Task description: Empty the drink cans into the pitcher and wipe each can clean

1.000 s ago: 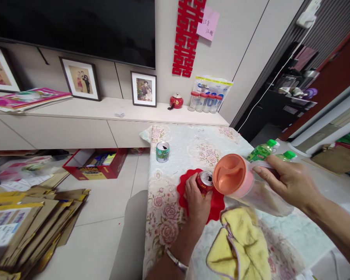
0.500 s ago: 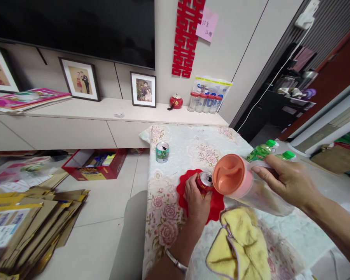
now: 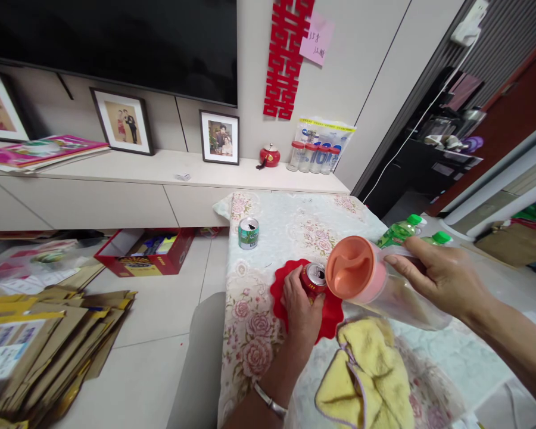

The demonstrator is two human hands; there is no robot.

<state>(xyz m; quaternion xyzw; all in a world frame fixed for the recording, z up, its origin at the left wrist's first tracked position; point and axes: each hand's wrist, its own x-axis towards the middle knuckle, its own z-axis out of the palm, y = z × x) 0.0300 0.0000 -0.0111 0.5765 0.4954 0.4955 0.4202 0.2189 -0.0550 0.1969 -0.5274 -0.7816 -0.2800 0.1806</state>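
My left hand (image 3: 301, 304) is wrapped round a red drink can (image 3: 313, 277) with an opened top, which stands on a red scalloped mat (image 3: 329, 322). In my right hand (image 3: 442, 274) is the handle of a clear plastic pitcher (image 3: 406, 301) with an orange-pink lid (image 3: 352, 268). The pitcher is tipped to the left, its lid close beside the can's top. Whether liquid is flowing I cannot tell. A green can (image 3: 249, 233), also opened, stands farther back on the flowered tablecloth (image 3: 277, 226). A yellow cloth (image 3: 370, 375) lies crumpled below the pitcher.
Behind the pitcher stand green-capped bottles (image 3: 399, 231). A white cabinet (image 3: 152, 173) beyond the table bears picture frames, a red pot (image 3: 269, 156) and several red-lidded jars (image 3: 311, 159). On the floor at left are a red box (image 3: 145, 253) and flattened cardboard packaging (image 3: 58, 345).
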